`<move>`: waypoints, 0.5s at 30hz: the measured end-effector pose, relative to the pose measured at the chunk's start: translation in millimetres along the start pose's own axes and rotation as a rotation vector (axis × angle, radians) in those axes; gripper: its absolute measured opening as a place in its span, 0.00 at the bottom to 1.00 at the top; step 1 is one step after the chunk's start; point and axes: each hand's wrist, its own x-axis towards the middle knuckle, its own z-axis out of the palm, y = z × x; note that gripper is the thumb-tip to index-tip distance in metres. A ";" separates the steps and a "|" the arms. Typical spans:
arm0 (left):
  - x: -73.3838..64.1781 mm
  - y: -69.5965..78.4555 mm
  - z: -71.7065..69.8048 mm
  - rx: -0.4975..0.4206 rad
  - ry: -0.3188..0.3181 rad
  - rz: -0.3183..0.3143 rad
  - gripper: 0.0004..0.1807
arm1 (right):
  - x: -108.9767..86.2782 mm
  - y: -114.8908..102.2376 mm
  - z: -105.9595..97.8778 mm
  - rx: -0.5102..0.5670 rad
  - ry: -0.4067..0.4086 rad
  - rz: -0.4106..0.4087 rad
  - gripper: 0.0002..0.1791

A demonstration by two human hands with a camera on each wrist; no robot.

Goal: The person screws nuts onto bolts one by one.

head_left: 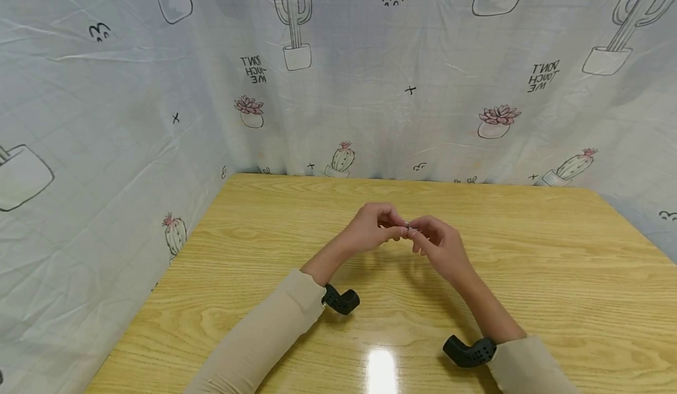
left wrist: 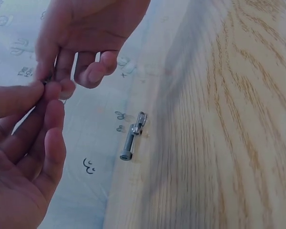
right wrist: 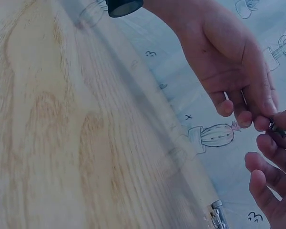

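In the head view my left hand [head_left: 370, 227] and right hand [head_left: 441, 247] meet above the table. Between their fingertips is a small metal piece [head_left: 408, 226], mostly covered, its kind unclear. The left wrist view has my left hand [left wrist: 21, 162] pinching this piece [left wrist: 47, 80] by thumb and finger, with the right hand [left wrist: 88, 28] pinching from the other side. From the right wrist, a dark bit of the piece [right wrist: 277, 129] shows between both hands' fingertips. A socket-head bolt [left wrist: 127, 148] lies on the table beside another shiny metal part [left wrist: 140, 123].
The wooden table [head_left: 222, 311] reaches back to a cactus-print curtain [head_left: 370, 76], which also hangs along the left side. Black perforated mounts [head_left: 341, 301] sit at both wrists. The bolt [right wrist: 217, 206] appears at the right wrist view's lower edge.
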 end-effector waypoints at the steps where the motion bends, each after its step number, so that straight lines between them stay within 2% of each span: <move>1: 0.0 0.4 -0.1 0.002 -0.011 0.012 0.02 | 0.0 0.1 -0.2 0.005 0.001 0.012 0.07; 6: 0.9 2.1 0.4 0.004 -0.099 0.078 0.03 | -0.4 -5.7 -0.7 0.019 0.010 0.069 0.11; 8: 1.4 2.1 1.1 0.001 -0.120 0.086 0.03 | -0.3 -8.9 -1.0 0.015 0.022 0.084 0.12; 11: 1.0 2.2 1.6 0.005 -0.091 0.077 0.03 | 0.2 -9.5 -1.2 0.029 0.046 0.078 0.12; 15: -0.5 1.6 0.8 0.004 -0.002 0.029 0.03 | 0.4 -2.2 -0.5 0.074 0.046 0.012 0.08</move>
